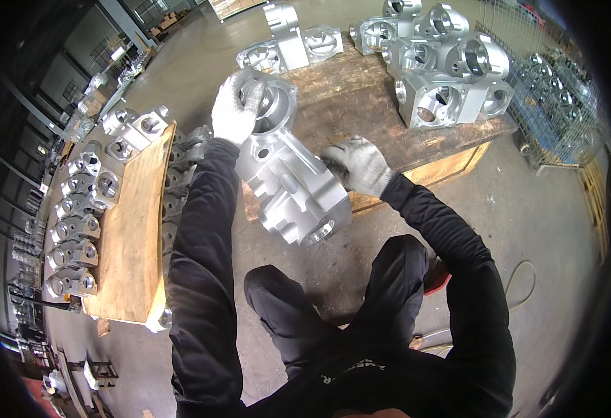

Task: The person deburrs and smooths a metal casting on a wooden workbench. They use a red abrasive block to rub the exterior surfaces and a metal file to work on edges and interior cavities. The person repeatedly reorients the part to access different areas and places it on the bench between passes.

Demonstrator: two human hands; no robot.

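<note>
Worktop [358,104]: large casting [295,184] along left edge, near end past near-left corner; left hand [238,108] on far end, right hand [359,164] at right side. Second casting [293,45] at far-left corner; casting cluster [467,101] toward right edge. Wire cage [556,129] right of worktop. Left of worktop, wooden board [130,244], casting row [74,230] along left edge.

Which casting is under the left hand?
The silver casting at the near edge of the wooden table, left hand on its ring-shaped end; the other castings there sit farther back, untouched.
</note>
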